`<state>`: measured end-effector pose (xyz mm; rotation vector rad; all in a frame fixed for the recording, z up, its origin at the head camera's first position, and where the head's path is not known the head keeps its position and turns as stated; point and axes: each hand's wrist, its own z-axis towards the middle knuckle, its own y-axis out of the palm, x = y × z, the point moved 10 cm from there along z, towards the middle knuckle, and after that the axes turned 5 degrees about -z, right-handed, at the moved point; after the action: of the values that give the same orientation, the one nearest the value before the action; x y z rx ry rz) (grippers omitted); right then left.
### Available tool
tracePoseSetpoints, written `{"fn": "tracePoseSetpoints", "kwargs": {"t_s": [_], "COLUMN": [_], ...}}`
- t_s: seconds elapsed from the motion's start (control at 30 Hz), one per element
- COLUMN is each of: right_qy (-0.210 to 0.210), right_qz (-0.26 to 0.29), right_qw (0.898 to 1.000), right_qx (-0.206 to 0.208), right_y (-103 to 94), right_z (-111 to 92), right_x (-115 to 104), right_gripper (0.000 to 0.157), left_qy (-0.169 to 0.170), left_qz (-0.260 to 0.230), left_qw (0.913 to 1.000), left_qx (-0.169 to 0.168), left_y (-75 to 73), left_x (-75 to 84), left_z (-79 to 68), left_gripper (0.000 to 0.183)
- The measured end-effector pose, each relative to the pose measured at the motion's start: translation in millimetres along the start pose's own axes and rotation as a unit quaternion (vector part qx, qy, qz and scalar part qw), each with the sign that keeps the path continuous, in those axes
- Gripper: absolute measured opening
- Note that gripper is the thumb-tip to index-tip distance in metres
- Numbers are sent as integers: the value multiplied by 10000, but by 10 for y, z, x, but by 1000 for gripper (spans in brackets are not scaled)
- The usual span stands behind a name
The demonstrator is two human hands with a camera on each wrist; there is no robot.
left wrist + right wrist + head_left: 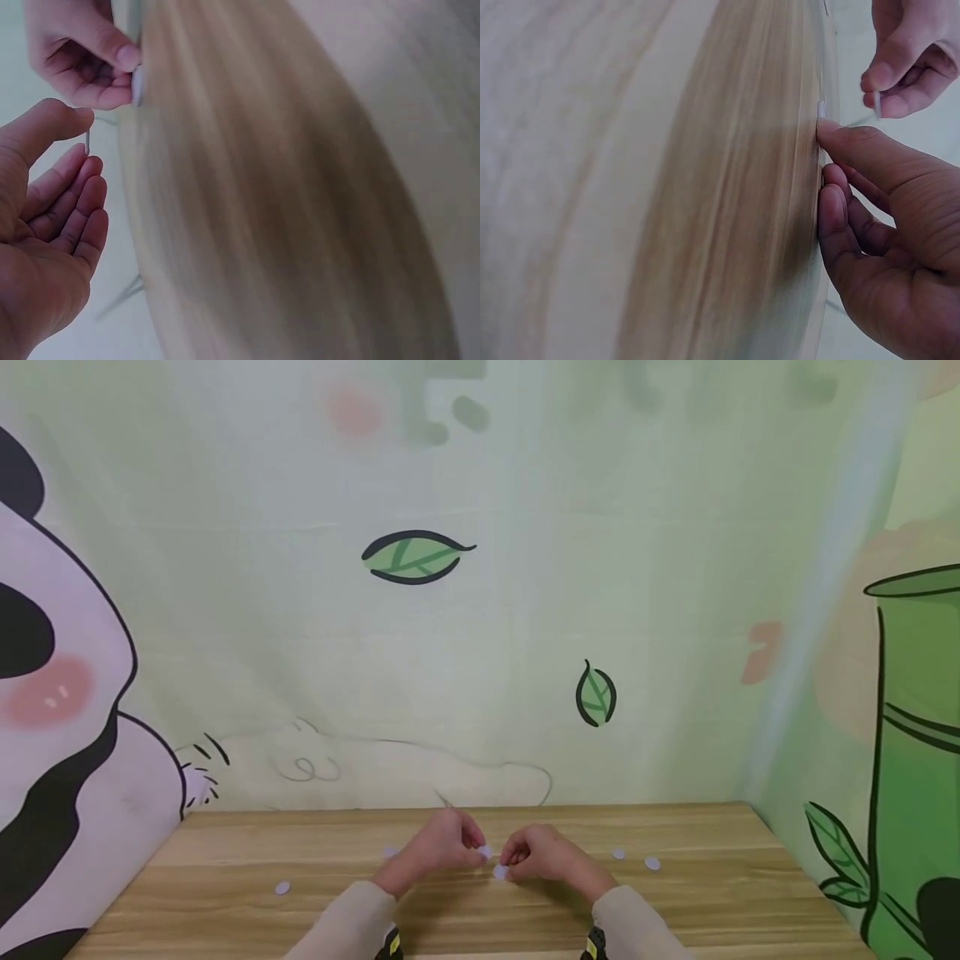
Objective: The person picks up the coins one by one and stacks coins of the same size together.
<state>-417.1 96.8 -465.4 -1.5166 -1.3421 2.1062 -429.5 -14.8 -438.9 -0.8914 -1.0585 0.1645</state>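
Note:
Over the middle of the wooden table, my left hand [442,843] pinches a small thin white disc [486,852] between thumb and fingertip. In the left wrist view this disc [88,140] is seen edge-on, with the other fingers loosely curved below. Beside it, my right hand [546,853] pinches a second white disc [500,872], which is a little lower and nearer to me. The right wrist view has this disc [822,109] at the thumb tip, close over the tabletop. The two hands face each other, their discs a short gap apart.
More white discs lie on the wooden table [712,902]: one disc [282,887] at left, another [390,852] behind the left wrist, and a pair at right, a smaller-looking disc [618,854] and its neighbour [652,863]. A printed cloth backdrop [510,610] hangs behind.

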Motion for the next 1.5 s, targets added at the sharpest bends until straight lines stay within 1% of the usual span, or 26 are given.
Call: {"fn": "tracePoseSetpoints", "kwargs": {"t_s": [0.13,0.33,0.5,0.63,0.73,0.87,0.97,1.1,1.23,1.4,1.5], "right_qy": [21,245,204,140,74,217,440,533,425,301,228], "right_qz": [-9,3,-1,-74,-256,-421,-382,-421,-484,-343,-325], "right_qw": [10000,9997,9998,9999,9993,9979,9974,9970,9973,9986,9988], "right_qx": [6,-61,-37,59,244,438,415,380,345,255,286], "right_y": [2,7,1,-7,-23,-30,-14,-9,-27,-24,-24], "right_z": [11,24,15,7,5,-3,-15,-24,-42,-55,-59], "right_x": [3,39,31,13,-8,-8,17,30,3,-4,1], "right_gripper": [12,13,13,12,12,11,10,10,11,11,12], "left_qy": [106,-29,-79,-106,-116,-165,-174,-126,-74,13,66], "left_qz": [-122,-177,-135,-158,-172,-161,-153,-145,-160,-274,-313], "left_qw": [9998,9996,9996,9995,9994,9993,9992,9993,9995,9995,9994], "left_qx": [-102,-240,-247,-258,-273,-291,-328,-331,-278,-167,-134], "left_y": [99,235,299,313,312,315,329,344,337,275,257], "left_x": [14,10,1,-16,-27,-45,-39,-5,10,22,19], "left_z": [11,16,39,48,50,49,48,52,60,9,-12], "left_gripper": [15,14,12,12,12,11,11,11,12,16,17]}}
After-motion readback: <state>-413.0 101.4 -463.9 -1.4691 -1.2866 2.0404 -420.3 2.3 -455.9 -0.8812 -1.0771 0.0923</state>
